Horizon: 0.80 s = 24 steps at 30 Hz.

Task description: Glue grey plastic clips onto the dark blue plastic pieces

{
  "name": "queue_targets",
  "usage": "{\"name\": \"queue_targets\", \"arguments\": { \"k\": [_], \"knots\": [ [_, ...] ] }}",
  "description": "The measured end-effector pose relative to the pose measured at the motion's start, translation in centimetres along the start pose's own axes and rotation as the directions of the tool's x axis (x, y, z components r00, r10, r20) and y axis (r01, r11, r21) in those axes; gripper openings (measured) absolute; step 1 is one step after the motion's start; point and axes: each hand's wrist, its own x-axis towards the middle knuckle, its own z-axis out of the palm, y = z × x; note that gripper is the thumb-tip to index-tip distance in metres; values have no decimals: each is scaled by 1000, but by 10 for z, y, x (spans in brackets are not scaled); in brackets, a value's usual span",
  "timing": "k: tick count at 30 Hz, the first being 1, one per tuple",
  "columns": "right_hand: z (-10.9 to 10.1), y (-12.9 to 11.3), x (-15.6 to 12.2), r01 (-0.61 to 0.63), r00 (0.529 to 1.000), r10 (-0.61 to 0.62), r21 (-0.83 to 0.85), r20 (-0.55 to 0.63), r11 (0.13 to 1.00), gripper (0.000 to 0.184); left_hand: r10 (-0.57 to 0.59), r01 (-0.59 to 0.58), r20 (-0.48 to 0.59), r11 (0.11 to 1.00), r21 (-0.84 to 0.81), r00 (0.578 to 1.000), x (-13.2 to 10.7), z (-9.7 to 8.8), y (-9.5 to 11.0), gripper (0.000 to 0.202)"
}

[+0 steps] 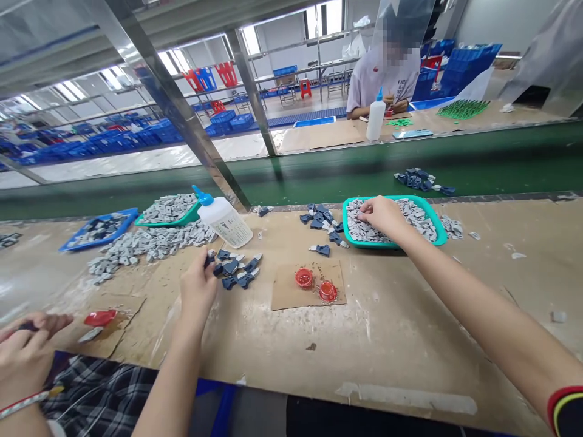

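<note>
My left hand [198, 282] is closed, with a dark blue plastic piece [209, 259] showing at its fingertips. Right beside it lies a small pile of dark blue pieces with light grey ends [237, 267]. My right hand [380, 215] reaches into a turquoise tray [396, 245] full of small light grey plastic pieces [416, 218]. Its thumb and fingers pinch together at a grey piece [361, 215], partly hidden. Between my hands, two red cups [303, 278] with clear liquid sit on a cardboard square [286, 294].
A white bottle with a blue nozzle [228, 224] leans at the left, near heaped grey pieces [146, 246] and a blue tray [75, 244]. More blue pieces [319, 217] lie by the turquoise tray. A neighbour's hands [27, 346] work at far left; another person [385, 79] sits opposite.
</note>
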Motion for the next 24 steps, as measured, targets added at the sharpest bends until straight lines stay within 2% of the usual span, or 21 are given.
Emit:
{"name": "queue_targets", "arguments": {
  "k": [3, 6, 8, 10, 13, 16, 18, 19, 21, 22, 24],
  "knots": [
    [-9, 0, -8, 4, 999, -4, 6, -44, 1000, 13, 59, -65, 108, 996, 53, 992, 9, 6, 4, 43],
    [-22, 1, -29, 53, 991, -43, 80, -127, 995, 19, 175, -176, 24, 984, 21, 984, 13, 9, 31, 38],
    [-28, -2, -52, 82, 987, -46, 240, -155, 967, 20, 325, -324, -4, 944, -55, 946, 16, 13, 59, 35],
    [-28, -9, -80, 44, 997, -9, 469, -75, 882, 24, 499, -475, 127, 861, -180, 857, 21, 23, 90, 31],
    [-13, -23, -121, -123, 984, -5, 703, 176, 700, 27, 651, -556, 345, 758, -341, 676, 33, 48, 133, 19],
    [11, -35, -148, -232, 954, -2, 744, 299, 627, 27, 726, -536, 463, 688, -490, 509, 40, 75, 162, 18],
    [25, -41, -156, -266, 945, 13, 745, 327, 612, 28, 750, -490, 500, 661, -568, 433, 42, 89, 172, 24],
    [30, -43, -158, -275, 942, 14, 746, 336, 607, 27, 756, -464, 508, 654, -597, 412, 42, 94, 174, 26],
    [36, -45, -159, -282, 938, 9, 749, 346, 599, 27, 757, -405, 509, 651, -642, 410, 42, 99, 174, 27],
    [37, -46, -158, -281, 938, 8, 748, 346, 601, 26, 752, -373, 502, 653, -660, 428, 42, 99, 172, 26],
    [38, -46, -156, -286, 935, 11, 733, 355, 617, 27, 724, -298, 470, 657, -693, 505, 41, 96, 166, 25]
  ]
}}
